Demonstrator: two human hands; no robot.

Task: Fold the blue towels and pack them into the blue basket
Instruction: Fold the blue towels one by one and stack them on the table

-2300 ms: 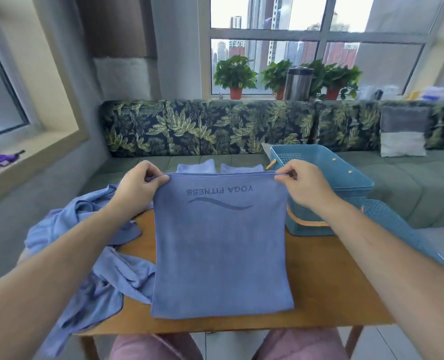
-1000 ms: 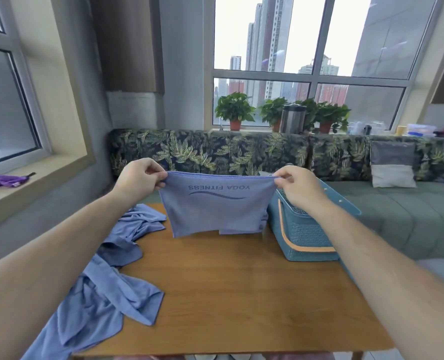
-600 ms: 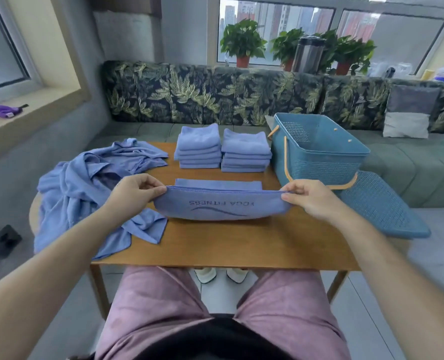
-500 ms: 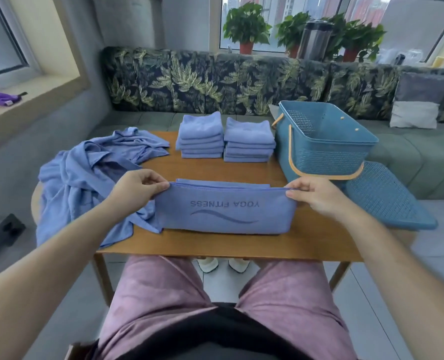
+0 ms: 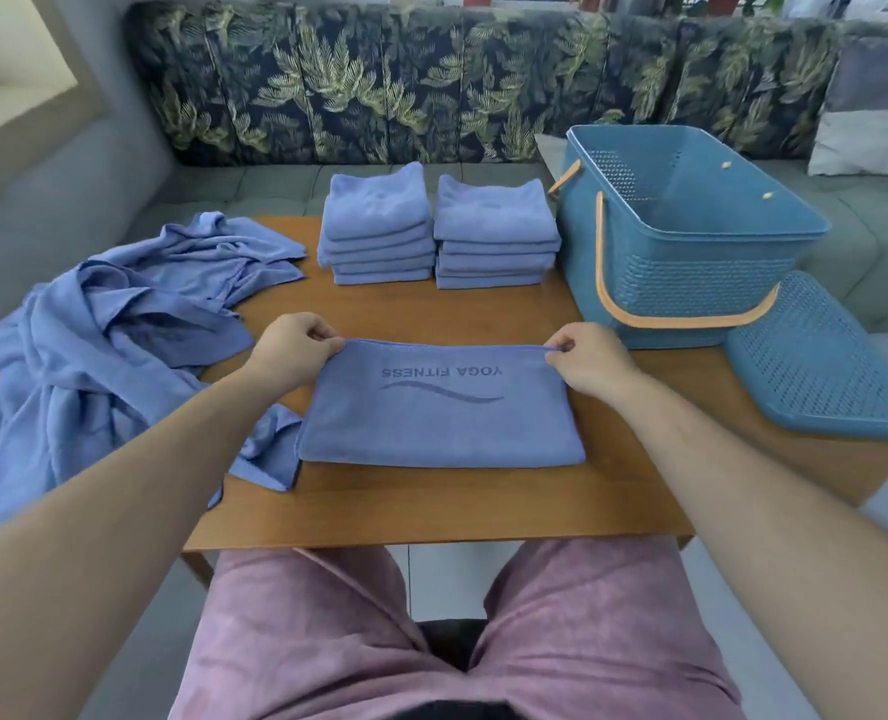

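Note:
A blue towel [image 5: 442,423] printed "YOGA FITNESS" lies folded flat on the wooden table [image 5: 431,501] in front of me. My left hand [image 5: 296,350] pinches its far left corner and my right hand [image 5: 587,363] pinches its far right corner. Two stacks of folded blue towels [image 5: 379,226] [image 5: 494,236] stand side by side at the table's far edge. A heap of unfolded blue towels [image 5: 114,335] spills over the table's left side. The blue basket [image 5: 691,252] with an orange handle stands at the far right, and no towels show inside it.
The basket's blue lid [image 5: 816,361] leans off the table's right edge beside the basket. A leaf-patterned sofa [image 5: 405,85] runs behind the table, with a grey and white cushion [image 5: 868,122] at the right. My lap in pink shorts [image 5: 431,631] is under the near edge.
I lifted the towel up in both hands, then brought it down and folded it in half onto the table. The view tilted down toward the table.

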